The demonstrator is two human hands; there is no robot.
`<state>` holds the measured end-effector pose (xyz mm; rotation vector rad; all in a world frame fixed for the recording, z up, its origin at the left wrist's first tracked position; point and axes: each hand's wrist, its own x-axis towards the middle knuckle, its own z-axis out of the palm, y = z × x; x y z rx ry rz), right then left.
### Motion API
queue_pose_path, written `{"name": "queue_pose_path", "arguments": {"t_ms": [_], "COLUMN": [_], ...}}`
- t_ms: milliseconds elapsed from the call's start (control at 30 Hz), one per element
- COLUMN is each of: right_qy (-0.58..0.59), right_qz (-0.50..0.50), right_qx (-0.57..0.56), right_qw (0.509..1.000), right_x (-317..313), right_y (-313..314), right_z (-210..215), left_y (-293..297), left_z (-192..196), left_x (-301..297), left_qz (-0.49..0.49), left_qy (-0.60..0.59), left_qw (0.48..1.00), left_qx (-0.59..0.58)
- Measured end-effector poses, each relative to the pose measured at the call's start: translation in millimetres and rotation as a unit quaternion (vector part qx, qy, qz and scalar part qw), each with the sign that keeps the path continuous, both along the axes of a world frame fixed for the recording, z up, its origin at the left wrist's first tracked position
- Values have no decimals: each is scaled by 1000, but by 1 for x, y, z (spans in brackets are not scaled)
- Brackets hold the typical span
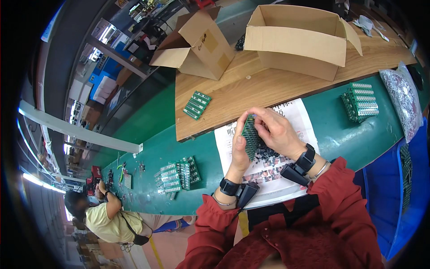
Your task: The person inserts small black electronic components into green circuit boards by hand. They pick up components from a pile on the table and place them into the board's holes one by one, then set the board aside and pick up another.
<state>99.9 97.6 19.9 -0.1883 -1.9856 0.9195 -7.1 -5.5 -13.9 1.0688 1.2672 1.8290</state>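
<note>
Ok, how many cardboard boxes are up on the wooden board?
2. One open cardboard box lies tipped on its side at the board's far left corner; the other box stands upright to its right, flaps open. More may be out of view.

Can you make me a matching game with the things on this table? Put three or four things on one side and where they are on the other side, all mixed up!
Things:
1. Green circuit board
2. Big open cardboard box
3. Clear bag of small parts
4. Newspaper

Places:
A. At the far right end of the green table
B. Spread flat on the table under the hands
C. Held between the left hand and the right hand
D. Standing on the wooden board at the back

Pairs: 1-C, 2-D, 3-A, 4-B
</note>
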Motion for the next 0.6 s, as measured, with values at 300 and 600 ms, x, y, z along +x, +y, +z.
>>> {"name": "queue_pose_path", "arguments": {"t_ms": [300,600], "right_qy": [13,25], "right_qz": [-6,-6], "right_qx": [-5,-32], "right_qw": [1000,999], "right_x": [1,-2], "right_y": [-2,-1], "right_z": [3,0], "left_y": [2,3], "left_z": [26,20], "left_x": [8,13], "left_qz": [17,-21], "left_qy": [-148,-123], "left_qw": [989,992], "left_qx": [22,20]}}
